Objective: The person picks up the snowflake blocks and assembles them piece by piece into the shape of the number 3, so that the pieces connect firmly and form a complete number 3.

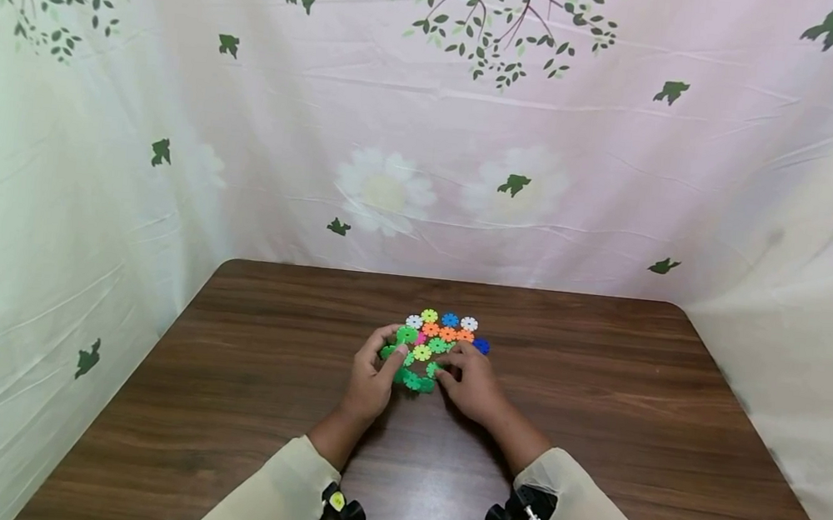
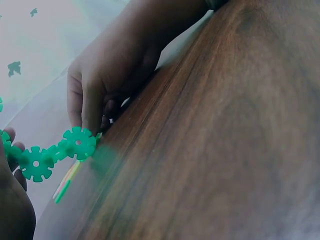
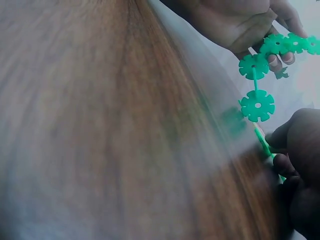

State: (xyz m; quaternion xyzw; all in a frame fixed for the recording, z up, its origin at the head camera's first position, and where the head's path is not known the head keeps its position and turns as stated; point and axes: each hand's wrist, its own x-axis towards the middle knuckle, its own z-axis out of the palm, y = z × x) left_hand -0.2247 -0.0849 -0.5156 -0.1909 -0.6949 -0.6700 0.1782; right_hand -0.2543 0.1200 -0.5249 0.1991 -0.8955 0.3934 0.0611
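Note:
A chain of green snowflake-shaped interlocking discs (image 1: 412, 382) stretches between the two hands above the brown table. My left hand (image 1: 371, 379) grips its left end, thumb on the near side and fingers behind. At the other end, the thumb and fingers of my right hand (image 1: 478, 388) pinch a green disc. In the right wrist view, one linked disc (image 3: 250, 111) hangs between the hands, joined edge to edge with its neighbours. Just beyond the hands lie loose discs on the table: yellow (image 1: 422, 352), orange (image 1: 447, 334), blue (image 1: 450, 319) and white (image 1: 469, 324).
The wooden table (image 1: 259, 412) spreads out on both sides of the hands. A dark blue disc (image 1: 481, 347) lies right of the group. Behind the table's far edge hangs a pale curtain (image 1: 429, 127) with printed leaves and birds. Both sleeved wrists carry small black cameras.

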